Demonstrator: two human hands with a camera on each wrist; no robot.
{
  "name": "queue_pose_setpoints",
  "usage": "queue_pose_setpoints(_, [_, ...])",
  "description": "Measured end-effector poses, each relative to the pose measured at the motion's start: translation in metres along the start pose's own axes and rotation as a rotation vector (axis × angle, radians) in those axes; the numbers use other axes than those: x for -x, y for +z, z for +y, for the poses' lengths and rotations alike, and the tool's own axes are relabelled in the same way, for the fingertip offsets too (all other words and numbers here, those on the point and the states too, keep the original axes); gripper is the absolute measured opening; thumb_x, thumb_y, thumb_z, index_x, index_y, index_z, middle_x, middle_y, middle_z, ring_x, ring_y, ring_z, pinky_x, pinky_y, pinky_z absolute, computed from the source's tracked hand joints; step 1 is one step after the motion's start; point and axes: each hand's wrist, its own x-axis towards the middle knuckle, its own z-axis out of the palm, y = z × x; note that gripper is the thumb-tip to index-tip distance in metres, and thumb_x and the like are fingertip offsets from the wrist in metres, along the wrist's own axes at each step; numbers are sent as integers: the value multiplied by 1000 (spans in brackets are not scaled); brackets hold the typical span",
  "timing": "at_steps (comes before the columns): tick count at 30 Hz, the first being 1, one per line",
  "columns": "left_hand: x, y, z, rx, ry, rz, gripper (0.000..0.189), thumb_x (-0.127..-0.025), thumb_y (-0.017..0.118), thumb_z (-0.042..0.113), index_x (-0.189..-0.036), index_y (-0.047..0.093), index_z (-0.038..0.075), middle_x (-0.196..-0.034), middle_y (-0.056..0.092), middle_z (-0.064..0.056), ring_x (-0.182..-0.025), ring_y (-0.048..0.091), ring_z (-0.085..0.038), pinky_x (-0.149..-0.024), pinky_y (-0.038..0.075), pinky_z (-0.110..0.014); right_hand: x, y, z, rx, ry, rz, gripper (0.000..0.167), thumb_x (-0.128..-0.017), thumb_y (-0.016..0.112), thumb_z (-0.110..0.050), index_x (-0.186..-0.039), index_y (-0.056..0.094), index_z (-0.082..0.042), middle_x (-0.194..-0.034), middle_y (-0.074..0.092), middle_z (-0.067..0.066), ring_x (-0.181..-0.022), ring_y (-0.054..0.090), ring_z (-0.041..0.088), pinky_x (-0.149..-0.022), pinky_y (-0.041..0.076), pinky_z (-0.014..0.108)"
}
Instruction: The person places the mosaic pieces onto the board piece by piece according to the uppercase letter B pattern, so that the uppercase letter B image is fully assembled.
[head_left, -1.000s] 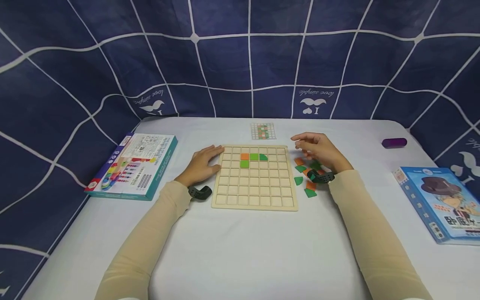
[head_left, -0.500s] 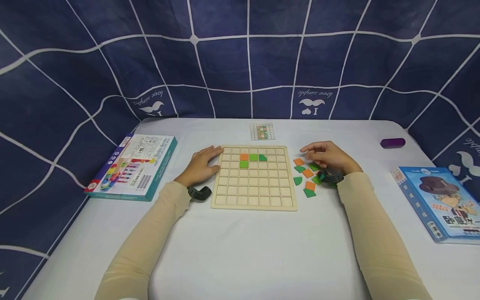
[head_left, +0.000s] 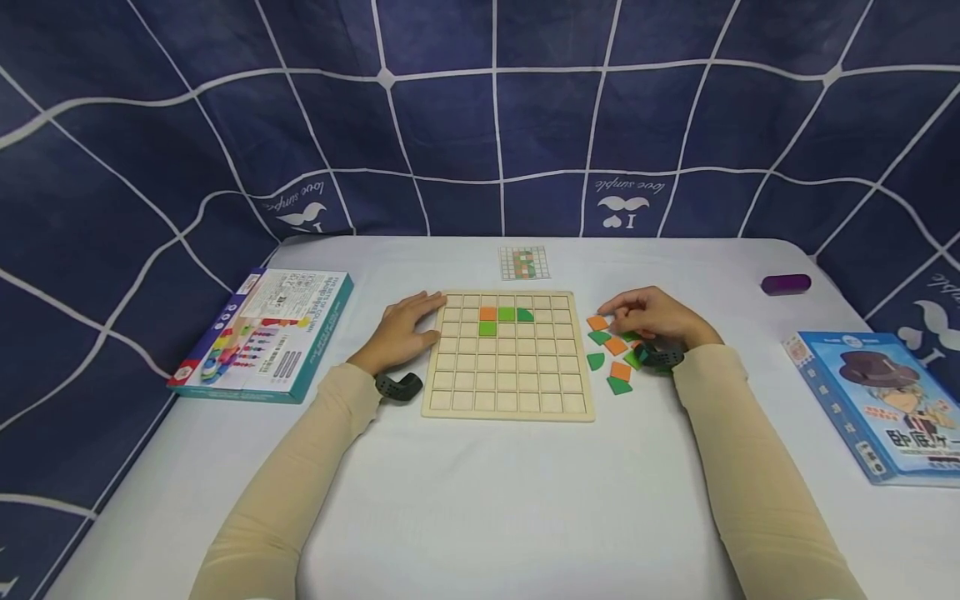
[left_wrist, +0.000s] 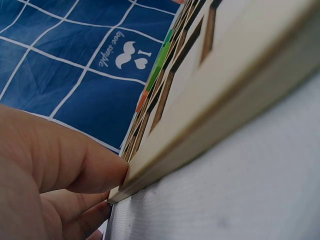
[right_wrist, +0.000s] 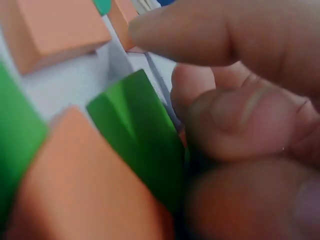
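Observation:
My left hand [head_left: 402, 332] rests against the left edge of the gridded wooden board [head_left: 517, 380]; in the left wrist view its thumb [left_wrist: 95, 167] touches the rim. Two orange and green squares stand out on the board: an orange square [head_left: 488, 314] and a light green square [head_left: 507, 314], with a dark green quarter-round piece [head_left: 526, 315] beside them and another light green square [head_left: 488, 329] below. Over the loose pieces, my right hand [head_left: 654, 317] touches an orange square [head_left: 597, 322] with its index fingertip. The thumb stays apart from it. Green blocks [right_wrist: 140, 135] lie under the hand.
A small pattern card [head_left: 525, 263] lies behind the board. Boxes lie at left [head_left: 262, 333] and right [head_left: 885, 400], and a purple case [head_left: 786, 286] sits at the back right. More loose pieces [head_left: 620, 372] are scattered beside the board.
My right hand has moved right and slightly down, away from the board's corner, and its index finger has come down onto an orange square. The left hand has stayed put.

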Motion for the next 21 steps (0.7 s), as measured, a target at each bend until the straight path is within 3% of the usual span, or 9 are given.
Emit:
queue_pose_setpoints(13, [-2, 1, -1, -5, -8, 0, 69, -98, 61, 19, -163, 46, 4, -172, 40, -13, -164, 25, -35, -132, 14, -55, -3, 2, -6, 176, 7, 27, 40, -90, 80, -1, -127, 71, 13, -72, 54, -1, -48, 37, 7, -49, 34, 23])
queue_pose_setpoints(21, [-1, 1, -1, -9, -11, -4, 69, -98, 62, 19, -164, 46, 4, -172, 40, -13, -164, 25, -35, -131, 14, -55, -4, 5, -11, 161, 34, 50, 38, -92, 79, -4, -126, 70, 11, -77, 59, 0, -50, 42, 9, -48, 37, 24])
